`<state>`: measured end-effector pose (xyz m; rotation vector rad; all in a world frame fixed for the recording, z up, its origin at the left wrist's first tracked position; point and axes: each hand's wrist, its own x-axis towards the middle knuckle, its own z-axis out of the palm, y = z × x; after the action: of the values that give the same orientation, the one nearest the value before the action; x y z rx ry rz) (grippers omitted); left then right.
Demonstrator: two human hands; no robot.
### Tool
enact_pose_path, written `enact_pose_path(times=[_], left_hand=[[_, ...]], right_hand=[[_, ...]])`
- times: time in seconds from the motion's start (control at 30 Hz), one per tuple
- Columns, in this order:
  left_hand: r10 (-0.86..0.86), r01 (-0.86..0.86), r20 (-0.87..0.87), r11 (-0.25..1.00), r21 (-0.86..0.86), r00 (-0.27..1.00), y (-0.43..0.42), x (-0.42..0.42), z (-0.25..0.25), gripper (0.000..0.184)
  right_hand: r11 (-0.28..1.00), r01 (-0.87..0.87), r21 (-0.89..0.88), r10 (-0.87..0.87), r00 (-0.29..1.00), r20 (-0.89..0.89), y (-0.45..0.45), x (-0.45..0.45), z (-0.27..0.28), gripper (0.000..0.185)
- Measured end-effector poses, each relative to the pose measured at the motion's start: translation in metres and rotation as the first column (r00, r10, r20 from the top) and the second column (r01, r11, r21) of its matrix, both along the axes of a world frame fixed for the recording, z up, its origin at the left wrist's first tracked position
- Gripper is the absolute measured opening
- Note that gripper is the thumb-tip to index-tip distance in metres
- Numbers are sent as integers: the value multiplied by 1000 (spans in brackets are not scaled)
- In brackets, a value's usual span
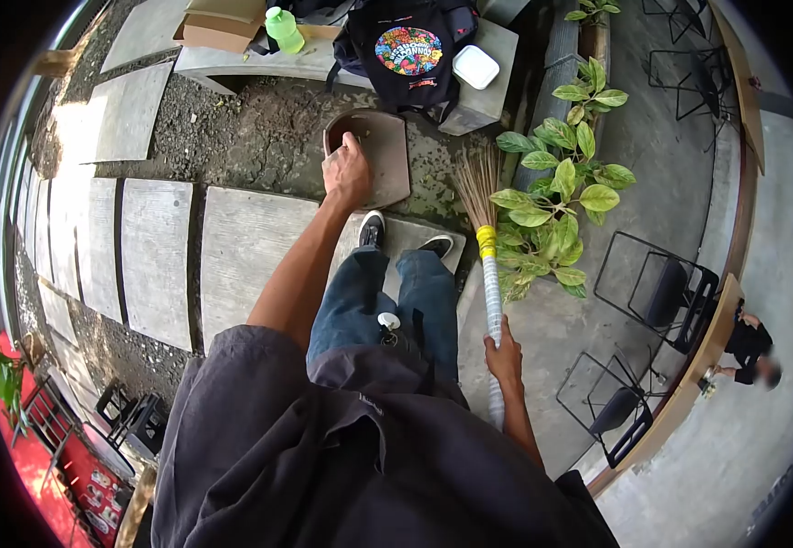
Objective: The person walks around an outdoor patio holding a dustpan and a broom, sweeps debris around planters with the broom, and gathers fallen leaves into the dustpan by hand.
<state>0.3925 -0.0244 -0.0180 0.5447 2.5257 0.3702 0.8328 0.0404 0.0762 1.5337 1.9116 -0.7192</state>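
Note:
My left hand (347,173) is stretched forward and closed around the handle of a brown dustpan (388,157). The handle itself is mostly hidden by my fingers. The pan is held over mossy ground just ahead of my shoes. At my right side, my right hand (504,356) wraps round the pale, ribbed handle of a stick broom (493,297). A yellow band binds the broom's thin brown bristles, which point away from me and lie beside a leafy plant (561,196).
Concrete slabs (255,260) with gravel between them lie to the left. Ahead, a concrete bench (319,66) bears a black bag (373,68), a green bottle (284,32) and a white container (476,67). Black chairs (666,297) and a person (750,347) are on the right.

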Motion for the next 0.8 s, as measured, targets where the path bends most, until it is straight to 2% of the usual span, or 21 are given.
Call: enact_pose_path(times=[0.1, 0.23, 0.3, 0.4, 0.47, 0.53, 0.6, 0.63, 0.73, 0.8], left_hand=[[4, -3, -36, 1000, 26, 999, -8, -3, -6, 32], [57, -54, -43, 996, 72, 997, -28, -15, 15, 32], [80, -72, -71, 992, 107, 994, -45, -30, 9, 32], [32, 6, -216, 985, 173, 976, -66, -44, 13, 33], [-16, 57, -255, 987, 153, 967, -73, -51, 15, 32], [-40, 84, -250, 982, 169, 967, -76, -54, 19, 30], [-36, 75, -244, 985, 155, 969, -75, -56, 22, 29], [-38, 77, -245, 985, 153, 969, -73, -58, 23, 29], [-57, 89, -265, 990, 112, 963, -67, -69, 23, 28], [-142, 206, -321, 963, 174, 936, -71, -85, 15, 33]], right_hand=[[995, -16, 97, 25, 996, -85, 9, 9, -32, 65], [988, 35, 151, -17, 992, -122, 23, 10, -60, 63], [988, 61, 140, -44, 991, -125, 26, 7, -64, 63], [987, 103, 122, -88, 989, -119, 29, -7, -62, 62], [975, 220, 9, -219, 973, -71, 33, -27, -54, 66], [974, 226, 8, -225, 972, -72, 34, -24, -78, 66], [975, 134, 175, -120, 989, -89, 34, -9, -117, 60], [975, 137, 173, -122, 988, -90, 32, -10, -121, 60], [975, 162, 152, -161, 987, -20, 25, -20, -118, 59], [903, 408, -137, -421, 903, -82, 22, -47, -71, 63]])
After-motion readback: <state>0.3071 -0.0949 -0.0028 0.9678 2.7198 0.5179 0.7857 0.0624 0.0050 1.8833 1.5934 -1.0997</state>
